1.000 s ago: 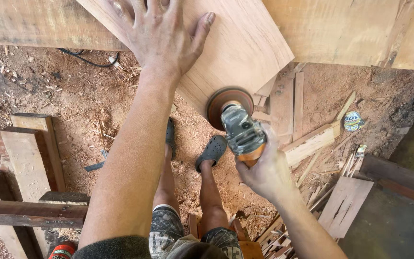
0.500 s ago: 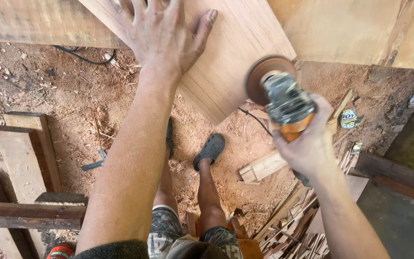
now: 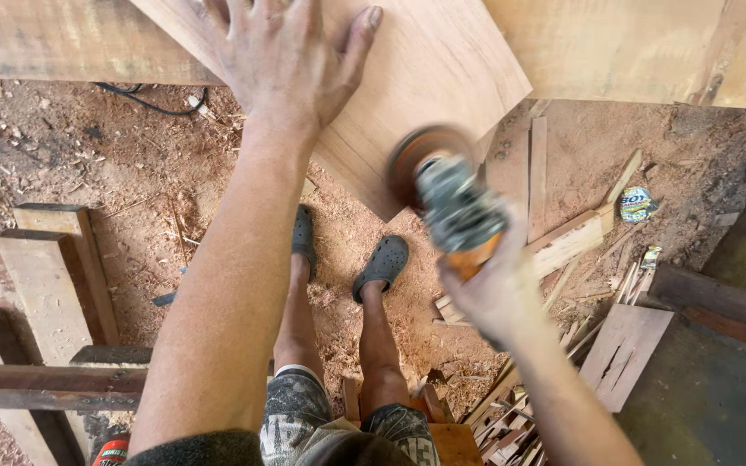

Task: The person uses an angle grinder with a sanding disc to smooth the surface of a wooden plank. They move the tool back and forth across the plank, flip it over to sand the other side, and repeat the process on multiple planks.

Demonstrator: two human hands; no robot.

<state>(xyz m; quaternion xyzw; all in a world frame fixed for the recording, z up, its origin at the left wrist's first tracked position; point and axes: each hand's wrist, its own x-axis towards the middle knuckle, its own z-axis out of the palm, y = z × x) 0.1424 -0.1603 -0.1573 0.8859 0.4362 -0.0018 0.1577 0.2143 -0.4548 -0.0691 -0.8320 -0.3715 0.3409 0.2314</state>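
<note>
My left hand lies flat, fingers spread, on a light wooden board that slopes down towards me. My right hand grips the orange handle of an angle grinder. The tool is blurred by motion. Its round brown sanding disc meets the board's lower edge near the corner. My legs and grey clogs stand on the sawdust-covered ground below the board.
Wooden beams lie at the left. Offcuts and strips of wood are scattered at the right, with a small crumpled packet. A black cable runs on the ground at the upper left. A dark plank lies at the far right.
My right hand swung the grinder right along the board's edge, then back left and lower towards the corner. My left hand stayed pressed on the board.
</note>
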